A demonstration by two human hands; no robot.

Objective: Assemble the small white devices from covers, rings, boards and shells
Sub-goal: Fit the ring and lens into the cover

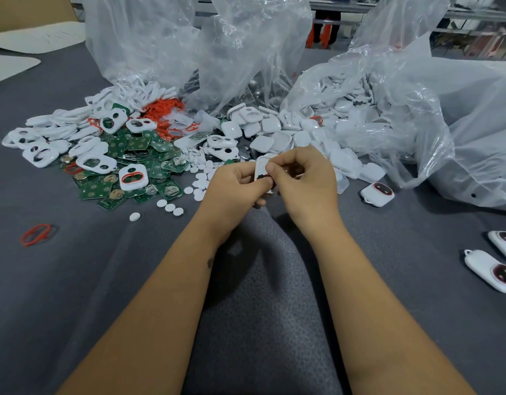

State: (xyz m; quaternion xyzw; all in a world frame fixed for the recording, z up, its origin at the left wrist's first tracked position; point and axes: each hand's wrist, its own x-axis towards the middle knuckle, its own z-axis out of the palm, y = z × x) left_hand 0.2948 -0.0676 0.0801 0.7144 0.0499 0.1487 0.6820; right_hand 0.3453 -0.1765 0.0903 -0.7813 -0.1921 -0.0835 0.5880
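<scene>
Rightward, bag [388,89] of white shells [343,109]

Bare forearms, no sleeves; left forearm [149,295] bears a small dark mark.

Before me, a grey padded mat [75,280] covers the worktop. Crumpled clear plastic bags [246,52] stand along its far edge; cardboard [26,10] fills the far-left corner.

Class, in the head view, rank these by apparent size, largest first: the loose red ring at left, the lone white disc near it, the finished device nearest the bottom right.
1. Finished device
2. Red ring
3. White disc
</scene>
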